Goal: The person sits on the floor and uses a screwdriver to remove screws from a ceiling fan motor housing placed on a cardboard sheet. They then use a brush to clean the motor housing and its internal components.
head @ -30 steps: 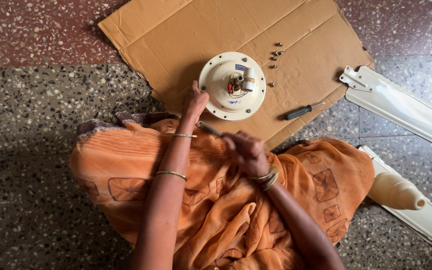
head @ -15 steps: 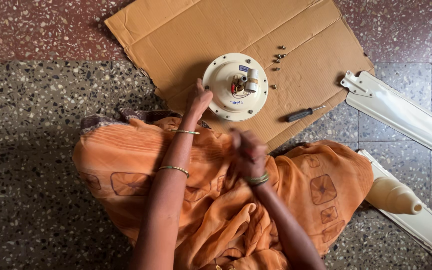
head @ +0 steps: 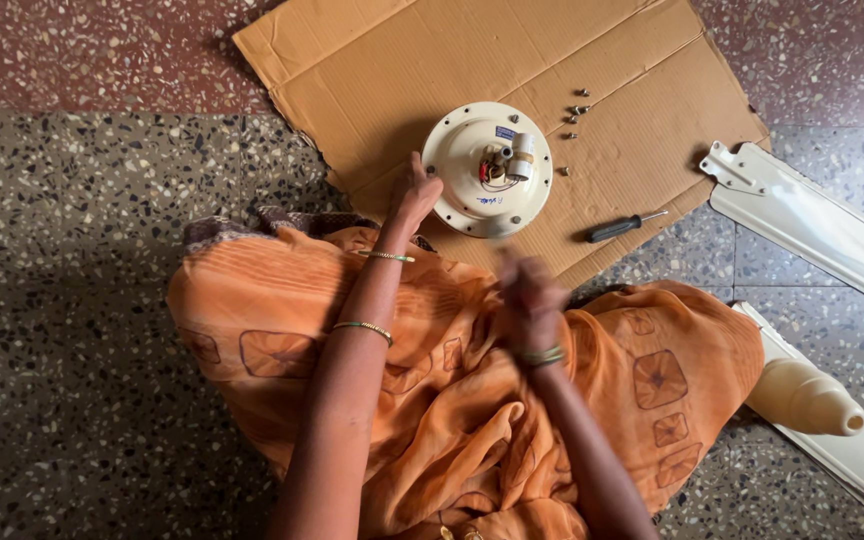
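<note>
The fan motor housing, a round cream disc with a small cluster of wires and a pale cylinder at its centre, is laid flat on a sheet of brown cardboard spread over the speckled floor. It is found just beyond the fingertips of the left hand, whose fingers are held together and extended, resting against the housing's near-left rim; nothing is gripped by them. Two thin bangles are worn on that forearm.

The right hand is raised over the lap, nearer the body than the housing and apart from it. It is blurred, so whether its fingers are curled round something or merely drawn together cannot be told. A greenish bangle is seen at its wrist.

Beyond the housing, on the far side from the left fingertips, a few small screws are scattered on the cardboard. A screwdriver with a dark handle is laid at the cardboard's edge, off to the right of the right hand's fingers and well apart from them. Further right, two cream fan blades are set on the floor, and a cream cone-shaped cover is rested on the nearer one. The lap is covered by orange patterned cloth, beneath both forearms.
</note>
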